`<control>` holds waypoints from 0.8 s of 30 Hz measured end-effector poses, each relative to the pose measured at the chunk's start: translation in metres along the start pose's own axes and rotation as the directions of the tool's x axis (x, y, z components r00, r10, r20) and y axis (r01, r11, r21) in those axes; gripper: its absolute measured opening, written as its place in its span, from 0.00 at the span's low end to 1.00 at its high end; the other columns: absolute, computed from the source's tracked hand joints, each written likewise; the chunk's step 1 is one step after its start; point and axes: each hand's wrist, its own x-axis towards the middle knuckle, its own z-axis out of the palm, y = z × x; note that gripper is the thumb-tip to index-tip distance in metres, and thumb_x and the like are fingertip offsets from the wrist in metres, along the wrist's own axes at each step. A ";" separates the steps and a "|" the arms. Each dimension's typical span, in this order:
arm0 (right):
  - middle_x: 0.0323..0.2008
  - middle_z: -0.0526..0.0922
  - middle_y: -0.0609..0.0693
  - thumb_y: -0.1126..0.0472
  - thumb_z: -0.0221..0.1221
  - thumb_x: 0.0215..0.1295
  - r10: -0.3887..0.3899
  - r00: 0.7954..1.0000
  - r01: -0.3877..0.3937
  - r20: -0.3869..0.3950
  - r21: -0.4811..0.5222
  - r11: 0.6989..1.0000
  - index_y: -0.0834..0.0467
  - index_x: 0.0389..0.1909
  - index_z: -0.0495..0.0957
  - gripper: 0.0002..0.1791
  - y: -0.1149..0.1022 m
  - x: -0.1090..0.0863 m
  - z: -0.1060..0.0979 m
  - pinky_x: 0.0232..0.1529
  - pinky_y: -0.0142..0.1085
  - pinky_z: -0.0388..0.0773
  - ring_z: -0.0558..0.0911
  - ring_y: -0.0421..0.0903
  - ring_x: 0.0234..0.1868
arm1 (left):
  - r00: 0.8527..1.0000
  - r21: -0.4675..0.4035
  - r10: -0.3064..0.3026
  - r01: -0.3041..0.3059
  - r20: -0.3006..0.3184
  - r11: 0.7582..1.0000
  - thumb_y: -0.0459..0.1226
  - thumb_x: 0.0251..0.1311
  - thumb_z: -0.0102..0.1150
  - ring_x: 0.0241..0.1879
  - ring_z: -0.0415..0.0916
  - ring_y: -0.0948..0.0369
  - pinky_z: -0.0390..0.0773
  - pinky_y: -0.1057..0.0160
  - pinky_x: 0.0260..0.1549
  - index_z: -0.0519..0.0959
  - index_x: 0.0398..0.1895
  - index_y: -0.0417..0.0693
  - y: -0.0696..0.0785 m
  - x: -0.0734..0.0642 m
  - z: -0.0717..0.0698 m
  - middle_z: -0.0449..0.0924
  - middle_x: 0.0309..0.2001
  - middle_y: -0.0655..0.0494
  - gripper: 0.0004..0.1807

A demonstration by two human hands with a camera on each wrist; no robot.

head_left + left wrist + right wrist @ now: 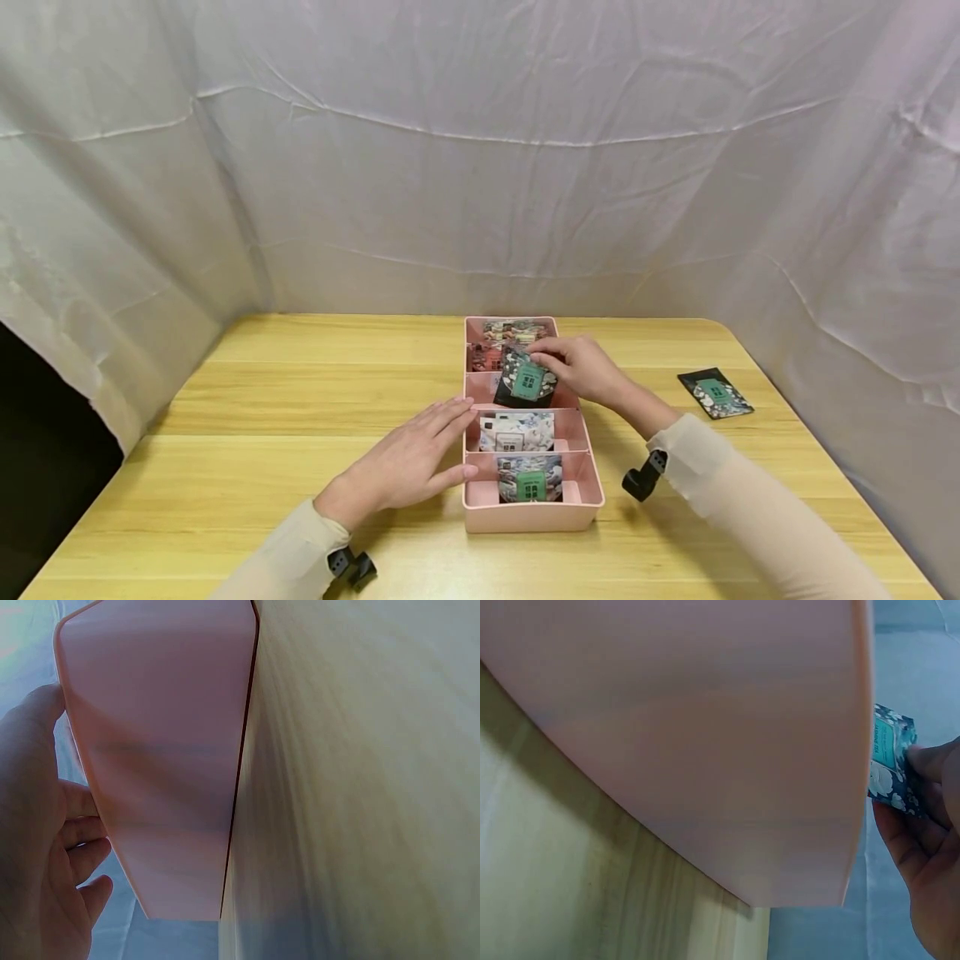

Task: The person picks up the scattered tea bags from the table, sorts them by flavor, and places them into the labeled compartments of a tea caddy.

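A long pink divided box (532, 518) stands on the table, its compartments running away from me. My right hand (588, 367) pinches a dark floral tea bag sachet with a green label (527, 379) by its upper edge, over the middle compartment. In the right wrist view thumb and fingers grip the sachet (891, 761) just beyond the box's rim. My left hand (416, 454) rests against the box's left rim, fingers extended. The left wrist view shows its fingertips along the rim of the pink box (161, 750).
White floral sachets (517, 432) stand in one compartment, and a blue sachet with a green label (530, 479) in the nearest. Farther back are red sachets (484, 358) and pale patterned sachets (516, 331). Another dark green-labelled sachet (716, 393) lies on the table at right. A curtain (480, 208) hangs behind.
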 end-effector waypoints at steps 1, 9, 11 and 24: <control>0.16 0.73 0.41 0.57 0.58 0.71 -0.002 1.000 0.002 0.013 -0.006 1.000 0.54 0.50 0.84 0.12 0.000 0.000 0.001 0.17 0.32 0.63 0.61 0.37 0.13 | 1.000 -0.002 0.000 0.000 0.000 1.000 0.65 0.70 0.29 0.75 0.43 0.54 0.49 0.54 0.72 0.54 0.76 0.44 0.000 0.000 0.000 0.50 0.76 0.48 0.44; 0.30 0.84 0.43 0.59 0.58 0.71 -0.067 0.994 0.075 0.084 -0.093 0.993 0.53 0.50 0.84 0.12 -0.003 -0.002 0.007 0.19 0.31 0.66 0.59 0.33 0.12 | 1.000 -0.006 -0.002 0.002 0.005 1.000 0.65 0.70 0.29 0.76 0.43 0.55 0.50 0.52 0.72 0.54 0.77 0.44 0.001 0.000 0.000 0.49 0.77 0.48 0.44; 0.31 0.84 0.44 0.59 0.58 0.71 -0.085 0.991 0.097 0.099 -0.113 0.989 0.53 0.49 0.84 0.11 -0.003 -0.003 0.009 0.20 0.31 0.67 0.59 0.32 0.12 | 1.000 -0.006 -0.003 0.003 0.008 1.000 0.65 0.70 0.29 0.76 0.42 0.55 0.50 0.53 0.72 0.54 0.77 0.44 0.001 0.000 -0.001 0.49 0.77 0.49 0.44; 0.43 0.87 0.48 0.60 0.60 0.70 -0.182 0.971 0.210 0.156 -0.186 0.960 0.53 0.49 0.84 0.11 -0.002 -0.007 0.017 0.28 0.30 0.76 0.71 0.30 0.19 | 1.000 -0.008 0.004 -0.004 -0.003 1.000 0.65 0.71 0.29 0.76 0.43 0.55 0.50 0.53 0.72 0.55 0.76 0.43 0.000 0.000 0.000 0.50 0.76 0.48 0.44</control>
